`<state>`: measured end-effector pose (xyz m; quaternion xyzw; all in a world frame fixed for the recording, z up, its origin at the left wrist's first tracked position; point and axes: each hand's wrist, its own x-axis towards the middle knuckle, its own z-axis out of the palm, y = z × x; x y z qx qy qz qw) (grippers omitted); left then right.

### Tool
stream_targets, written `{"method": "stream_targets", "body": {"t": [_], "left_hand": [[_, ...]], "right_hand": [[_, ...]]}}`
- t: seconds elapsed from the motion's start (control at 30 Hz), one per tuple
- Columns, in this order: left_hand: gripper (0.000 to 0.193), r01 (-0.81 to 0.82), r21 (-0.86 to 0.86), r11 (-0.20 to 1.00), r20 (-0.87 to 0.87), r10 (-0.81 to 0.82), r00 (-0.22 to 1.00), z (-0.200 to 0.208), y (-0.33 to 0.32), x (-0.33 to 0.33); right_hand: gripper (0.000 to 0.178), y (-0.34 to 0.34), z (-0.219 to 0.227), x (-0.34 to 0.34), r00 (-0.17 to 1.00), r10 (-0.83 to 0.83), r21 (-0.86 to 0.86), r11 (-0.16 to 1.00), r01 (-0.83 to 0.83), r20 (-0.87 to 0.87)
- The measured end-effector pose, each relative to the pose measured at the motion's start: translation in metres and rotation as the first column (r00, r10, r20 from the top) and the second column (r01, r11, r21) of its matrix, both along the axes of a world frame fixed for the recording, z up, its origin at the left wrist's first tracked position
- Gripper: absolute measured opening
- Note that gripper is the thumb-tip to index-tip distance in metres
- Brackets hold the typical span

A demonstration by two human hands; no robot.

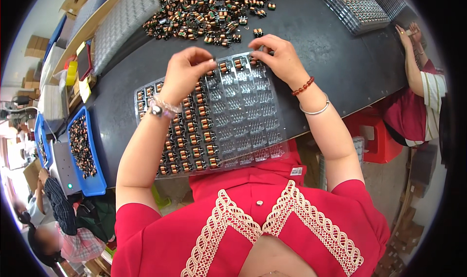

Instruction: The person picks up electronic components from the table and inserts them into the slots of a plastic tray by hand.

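Small black copper-wound coil components (196,139) are filling the left side of a clear moulded-plastic tray (253,114), likely handling light and stiff, their wire calling for a pinch on the black ends. At its far edge, the left hand (181,75) and right hand (281,58) are curling narrowly; I cannot tell whether they are gripping. Beyond, more are lying heaped on the black tabletop (340,77). No writing is showing legibly.

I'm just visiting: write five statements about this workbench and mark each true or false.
1. The left hand and right hand are near the far edge of the clear tray. True.
2. Every tray pocket holds a coil. False: many on the right hold none.
3. Loose copper-wound coils lie heaped beyond the tray. True.
4. The person's top is blue. False: the top is red.
5. The nearer blue bin at the left holds small parts. True.
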<state>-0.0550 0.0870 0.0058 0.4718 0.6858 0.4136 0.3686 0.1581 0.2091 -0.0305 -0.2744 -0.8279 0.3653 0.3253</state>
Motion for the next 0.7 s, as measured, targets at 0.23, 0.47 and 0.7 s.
{"method": "stream_targets", "body": {"t": [0.23, 0.47, 0.7], "left_hand": [[0.014, 0.128, 0.119, 0.985, -0.587, -0.035, 0.809, -0.014, -0.026, 0.005], [0.013, 0.194, 0.173, 0.966, -0.743, -0.001, 0.669, -0.014, -0.008, -0.002], [0.026, 0.321, 0.261, 0.910, -0.879, 0.086, 0.470, -0.033, 0.059, -0.019]], "right_hand": [[0.014, 0.006, 0.002, 0.005, 0.997, 0.077, -0.009, 0.997, -0.077, 0.025], [0.019, 0.006, 0.005, 0.011, 0.990, 0.135, -0.099, 0.986, -0.132, 0.025], [0.015, 0.000, 0.012, 0.012, 0.993, 0.102, 0.241, 0.964, -0.115, 0.065]]}}
